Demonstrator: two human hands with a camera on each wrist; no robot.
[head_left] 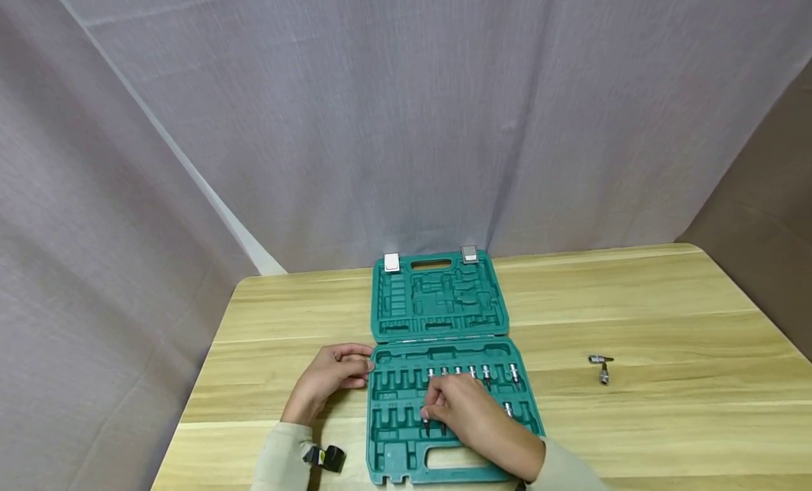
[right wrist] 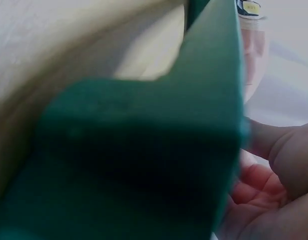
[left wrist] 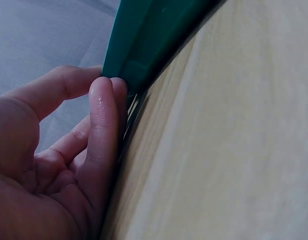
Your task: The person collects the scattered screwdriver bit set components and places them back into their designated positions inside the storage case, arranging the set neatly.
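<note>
i am pinching a small bit (head_left: 426,426) in my right hand (head_left: 472,417), fingertips curled over the lower row of slots in the open green tool case (head_left: 406,463). my left hand (head_left: 330,378) is resting against the case's left edge, fingers fairly straight, touching the plastic. two loose bits (head_left: 601,366) are lying well off to my right.

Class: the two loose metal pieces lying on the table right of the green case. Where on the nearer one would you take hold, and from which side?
Take the nearer loose bit across its thicker middle, coming from above. It lies flat on the wooden table with bare wood round it, its long axis pointing roughly toward the person, so thumb and finger probably fit on its left and right flanks.
</note>
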